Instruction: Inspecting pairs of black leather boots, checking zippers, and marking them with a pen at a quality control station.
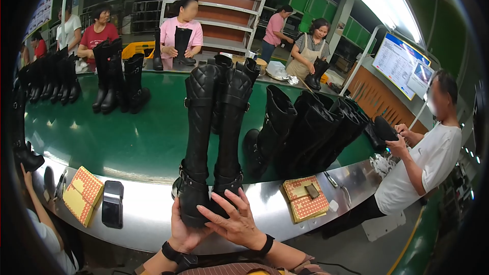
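A pair of tall black boots stands in front of me over the metal bench edge, with quilted tops, straps and buckles at the ankles. My left hand (184, 228) cups the foot of the left boot (197, 127) from its left side and below; some of its fingers are hidden behind the boot. Across the feet of the pair lies my right hand (235, 219), fingers stretched and spread, their tips touching the left boot's foot and the lower part of the right boot (229, 132). Dark bands circle both my wrists.
Green conveyor belt (76, 137) carries more boots (321, 127) at right and far left. On the metal ledge (147, 203) lie a phone (112, 204), two stacks of patterned cards (83, 193) and small tools. Co-workers handle boots across the belt and at right (423, 147).
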`<move>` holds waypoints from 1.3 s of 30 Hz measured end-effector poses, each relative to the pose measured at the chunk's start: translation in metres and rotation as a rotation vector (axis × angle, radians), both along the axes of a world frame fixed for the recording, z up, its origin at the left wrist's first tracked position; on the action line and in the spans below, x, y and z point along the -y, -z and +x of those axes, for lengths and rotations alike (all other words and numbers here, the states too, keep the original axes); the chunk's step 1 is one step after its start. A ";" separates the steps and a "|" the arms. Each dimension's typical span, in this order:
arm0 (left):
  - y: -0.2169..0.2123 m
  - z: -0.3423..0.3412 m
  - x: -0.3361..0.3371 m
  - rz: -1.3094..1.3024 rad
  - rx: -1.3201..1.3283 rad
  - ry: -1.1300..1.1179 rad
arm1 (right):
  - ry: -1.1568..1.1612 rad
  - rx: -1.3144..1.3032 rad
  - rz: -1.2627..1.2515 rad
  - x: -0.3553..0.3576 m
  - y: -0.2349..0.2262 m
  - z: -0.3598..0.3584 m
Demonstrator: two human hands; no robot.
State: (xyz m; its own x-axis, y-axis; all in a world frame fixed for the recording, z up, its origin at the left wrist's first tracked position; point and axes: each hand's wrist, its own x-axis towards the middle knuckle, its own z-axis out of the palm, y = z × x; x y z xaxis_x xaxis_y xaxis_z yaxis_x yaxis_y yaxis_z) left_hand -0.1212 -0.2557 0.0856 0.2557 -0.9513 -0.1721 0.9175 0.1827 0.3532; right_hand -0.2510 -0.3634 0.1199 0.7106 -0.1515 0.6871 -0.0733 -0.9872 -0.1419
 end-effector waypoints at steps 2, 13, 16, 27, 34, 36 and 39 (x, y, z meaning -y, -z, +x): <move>-0.001 -0.001 0.000 0.002 -0.007 -0.011 | -0.033 0.021 -0.005 0.000 0.001 0.000; 0.003 0.001 -0.002 -0.016 -0.053 0.005 | -0.059 0.075 0.016 -0.001 0.001 0.001; 0.002 0.000 -0.001 -0.022 -0.065 -0.017 | -0.074 0.078 0.039 0.000 0.001 0.001; 0.006 0.003 0.000 -0.044 -0.132 0.030 | -0.141 0.186 0.049 0.005 0.013 0.001; 0.003 -0.002 -0.001 -0.021 -0.046 -0.011 | -0.063 0.053 0.021 -0.002 0.010 0.000; 0.003 -0.002 -0.001 0.003 -0.048 -0.020 | -0.066 0.073 0.024 -0.003 0.010 0.000; 0.003 -0.002 -0.001 -0.002 -0.076 -0.016 | -0.092 0.105 0.036 -0.002 0.011 0.000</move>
State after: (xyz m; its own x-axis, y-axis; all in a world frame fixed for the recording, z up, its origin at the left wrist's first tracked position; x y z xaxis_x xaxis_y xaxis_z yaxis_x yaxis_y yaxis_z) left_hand -0.1233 -0.2544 0.0824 0.2569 -0.9475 -0.1901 0.9387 0.1979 0.2823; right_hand -0.2505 -0.3617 0.1093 0.6470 -0.1154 0.7537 0.0342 -0.9831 -0.1799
